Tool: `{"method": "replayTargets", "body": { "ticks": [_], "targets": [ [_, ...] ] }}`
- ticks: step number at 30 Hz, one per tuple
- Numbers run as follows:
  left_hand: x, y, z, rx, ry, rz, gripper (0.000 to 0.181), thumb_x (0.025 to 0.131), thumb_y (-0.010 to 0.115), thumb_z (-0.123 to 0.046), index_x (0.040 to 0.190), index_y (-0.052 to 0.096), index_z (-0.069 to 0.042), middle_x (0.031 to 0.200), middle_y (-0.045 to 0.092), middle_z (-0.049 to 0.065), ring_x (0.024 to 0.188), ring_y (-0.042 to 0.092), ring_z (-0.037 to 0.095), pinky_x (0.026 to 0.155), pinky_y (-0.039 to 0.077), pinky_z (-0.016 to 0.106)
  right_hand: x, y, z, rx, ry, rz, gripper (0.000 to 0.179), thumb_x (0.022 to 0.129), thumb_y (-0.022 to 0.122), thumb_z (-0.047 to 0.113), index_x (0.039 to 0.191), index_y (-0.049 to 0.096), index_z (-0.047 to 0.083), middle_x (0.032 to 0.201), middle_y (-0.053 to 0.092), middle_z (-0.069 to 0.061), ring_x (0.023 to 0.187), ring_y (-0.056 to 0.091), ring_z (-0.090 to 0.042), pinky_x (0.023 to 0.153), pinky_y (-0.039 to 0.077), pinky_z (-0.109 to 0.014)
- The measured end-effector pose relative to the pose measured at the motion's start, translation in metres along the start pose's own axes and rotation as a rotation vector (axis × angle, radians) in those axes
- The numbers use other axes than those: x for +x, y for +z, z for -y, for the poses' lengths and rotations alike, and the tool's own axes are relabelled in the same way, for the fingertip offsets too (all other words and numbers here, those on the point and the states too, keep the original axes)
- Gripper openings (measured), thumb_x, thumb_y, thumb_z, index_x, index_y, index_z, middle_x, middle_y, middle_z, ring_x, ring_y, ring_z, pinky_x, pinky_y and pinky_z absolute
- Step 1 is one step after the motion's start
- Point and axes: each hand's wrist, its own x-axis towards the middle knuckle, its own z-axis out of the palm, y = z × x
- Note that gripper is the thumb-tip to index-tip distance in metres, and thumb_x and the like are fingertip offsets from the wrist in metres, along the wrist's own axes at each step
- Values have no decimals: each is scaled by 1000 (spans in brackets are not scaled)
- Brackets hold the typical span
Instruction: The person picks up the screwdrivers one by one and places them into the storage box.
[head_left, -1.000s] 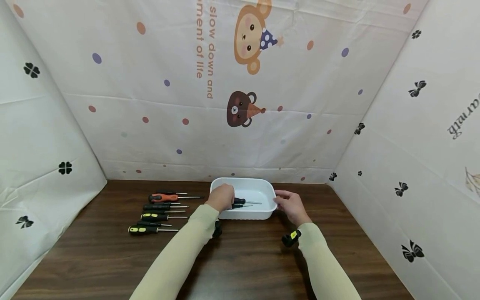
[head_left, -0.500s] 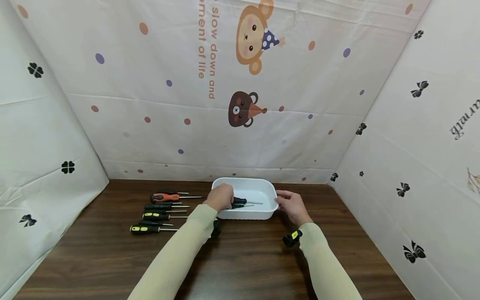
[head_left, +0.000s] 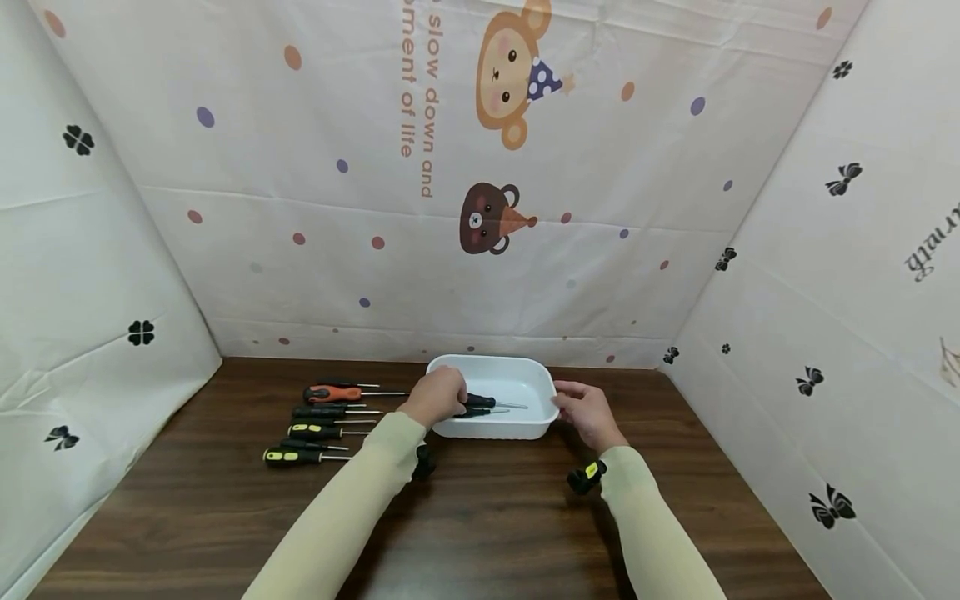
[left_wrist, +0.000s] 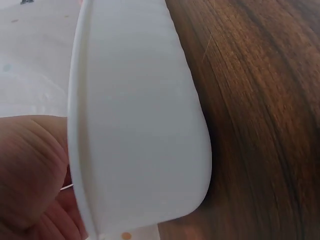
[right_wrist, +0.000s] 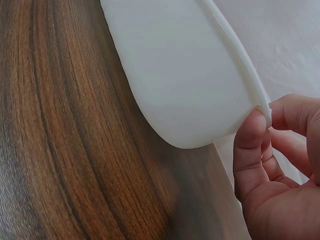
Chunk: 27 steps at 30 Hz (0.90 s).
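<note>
A white plastic tray (head_left: 491, 430) stands at the back of the table, with two dark-handled screwdrivers (head_left: 480, 401) lying in it, shafts pointing right. My left hand (head_left: 435, 397) is over the tray's left end, bent down beside the screwdriver handles. Its fingertips are hidden; in the left wrist view part of the left hand (left_wrist: 32, 165) shows behind the tray's rim (left_wrist: 75, 115). At the tray's right end my right hand (head_left: 588, 414) pinches the rim, and the right wrist view shows the right hand's thumb and fingers (right_wrist: 250, 145) on either side of it.
To the left lies a column of screwdrivers on the dark wooden table (head_left: 480, 525): one orange-handled screwdriver (head_left: 333, 393), several black ones, and a black-and-yellow screwdriver (head_left: 292, 456) nearest me. Printed white cloth walls (head_left: 375, 275) rise behind and at both sides.
My left hand has shifted a little left relative to the tray, while the two screwdrivers stay in place. The right hand keeps its hold on the rim. The head view has turned slightly left.
</note>
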Motion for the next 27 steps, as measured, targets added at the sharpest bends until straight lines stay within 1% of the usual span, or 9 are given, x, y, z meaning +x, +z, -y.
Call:
{"method": "replayTargets", "body": {
  "ticks": [3, 7, 9, 12, 14, 16, 19, 22, 27],
  "targets": [
    [-6, -4, 1, -28, 14, -18, 3, 84, 84, -11, 85, 82, -10, 89, 77, 0, 74, 62, 10, 73, 58, 33, 0, 0, 0, -1, -1, 1, 35, 97, 67, 8, 132, 67, 2, 132, 65, -21, 82, 66, -19, 89, 61, -44],
    [-12, -10, 4, -54, 35, -57, 5, 86, 84, -12, 88, 81, -9, 89, 75, 0, 75, 61, 10, 73, 57, 32, 0, 0, 0, 1, -4, 6, 35, 98, 67, 9, 132, 67, 2, 133, 65, -21, 84, 67, -19, 90, 60, -44],
    [-15, -13, 6, -56, 46, -81, 4, 86, 83, -13, 87, 81, -10, 86, 74, -1, 74, 60, 10, 72, 56, 31, 0, 0, 1, 7, -2, 3, 35, 98, 67, 9, 132, 67, 2, 133, 65, -21, 84, 67, -20, 88, 61, -42],
    [-20, -16, 9, -67, 57, -109, 5, 87, 82, -13, 90, 81, -9, 86, 73, -1, 75, 60, 10, 73, 56, 31, 0, -1, 0, 5, -2, 5, 35, 99, 67, 10, 133, 66, 1, 132, 64, -22, 84, 66, -19, 83, 62, -36],
    [-23, -18, 12, -84, 54, -130, 8, 87, 82, -13, 93, 82, -8, 87, 73, -1, 78, 61, 10, 75, 57, 31, 0, -1, -1, 5, -4, 4, 35, 99, 67, 10, 133, 66, 1, 132, 64, -23, 83, 66, -19, 80, 62, -33],
    [-27, -20, 14, -110, 46, -144, 11, 88, 82, -12, 97, 82, -7, 89, 73, 0, 80, 63, 12, 77, 58, 32, 0, -1, -1, 2, -7, 8, 35, 99, 66, 10, 133, 66, 0, 131, 65, -23, 83, 66, -19, 80, 61, -33],
    [-34, -22, 18, -140, 26, -163, 12, 88, 82, -12, 99, 82, -8, 91, 74, 1, 82, 64, 13, 79, 59, 33, 0, -1, -1, 8, -10, 7, 35, 98, 67, 9, 132, 66, 0, 130, 65, -23, 82, 66, -18, 79, 62, -33],
    [-42, -23, 22, -148, 16, -176, 12, 87, 82, -13, 98, 82, -9, 92, 74, 1, 83, 64, 12, 79, 59, 33, 0, -1, 0, 9, -6, 3, 35, 98, 67, 9, 131, 67, 0, 128, 66, -22, 81, 65, -18, 77, 61, -32],
    [-54, -21, 31, -165, 40, -210, 15, 84, 85, -12, 97, 81, -6, 92, 73, 1, 82, 66, 11, 77, 59, 32, 0, -1, 0, 11, -6, -1, 35, 98, 67, 9, 132, 66, -1, 123, 67, -19, 80, 64, -18, 79, 61, -34]
  ]
}}
